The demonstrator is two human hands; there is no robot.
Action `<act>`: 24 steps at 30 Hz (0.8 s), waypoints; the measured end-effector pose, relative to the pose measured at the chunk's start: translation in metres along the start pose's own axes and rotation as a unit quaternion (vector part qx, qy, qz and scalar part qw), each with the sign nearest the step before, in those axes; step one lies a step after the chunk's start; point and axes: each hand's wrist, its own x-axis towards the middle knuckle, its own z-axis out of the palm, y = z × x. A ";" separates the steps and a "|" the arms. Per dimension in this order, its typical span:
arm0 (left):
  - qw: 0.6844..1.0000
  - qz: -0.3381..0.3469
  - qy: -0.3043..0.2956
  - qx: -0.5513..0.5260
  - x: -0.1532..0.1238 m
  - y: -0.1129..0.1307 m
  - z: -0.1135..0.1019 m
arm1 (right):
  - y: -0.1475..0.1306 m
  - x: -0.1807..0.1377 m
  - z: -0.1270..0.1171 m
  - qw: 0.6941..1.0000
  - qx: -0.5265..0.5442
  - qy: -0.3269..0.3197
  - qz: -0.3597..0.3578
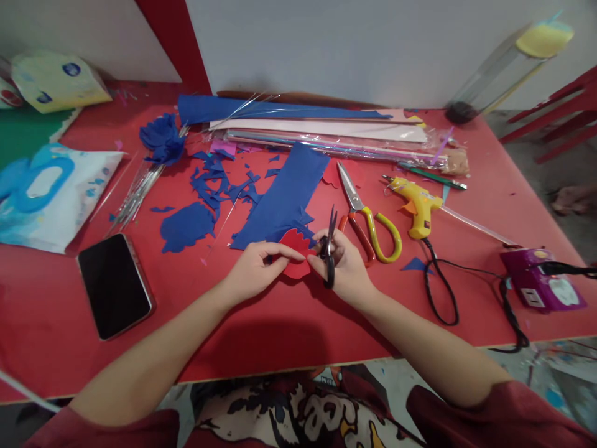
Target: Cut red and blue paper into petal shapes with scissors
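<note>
My left hand (256,267) is closed in a light pinch, thumb and forefinger on the red scalloped piece (295,239), the forefinger lying flat across its face. My right hand (347,264) curls around the black scissors (330,255), blades pointing away from me, and its thumb tip meets the piece's right edge — whether that thumb presses or only touches, I cannot tell. The red piece sits between my two hands, over the near middle of the counter (261,336); I cannot see whether its underside rests on anything.

I judge it to be next to weightless, thin and bendy like crepe or soft paper, so a hard squeeze would crease it and a sideways tug could tear it. It looks matt rather than slick, so a gentle hold should do. I would take it by the plain rounded end near me and leave the notched far edge alone — those small points look the easiest to bend.

Just beyond my fingers lies the blue strip (284,193); to its left is a ragged blue cut-out (186,227). To the right are the large shears (357,202), then the yellow glue gun (420,205).
</note>
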 end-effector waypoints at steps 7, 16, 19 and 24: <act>0.998 -0.033 0.039 0.020 0.001 0.000 0.000 | -0.001 0.000 0.000 1.000 0.000 -0.002 0.008; 0.996 -0.022 0.087 -0.010 0.001 -0.004 0.001 | -0.010 0.001 0.000 0.999 0.021 -0.002 0.048; 0.992 -0.028 0.127 -0.004 0.003 -0.004 -0.005 | -0.012 0.003 -0.002 0.994 0.053 -0.053 0.081; 0.979 -0.026 0.201 -0.011 0.007 -0.005 -0.016 | -0.015 0.002 -0.004 0.974 0.071 -0.172 0.131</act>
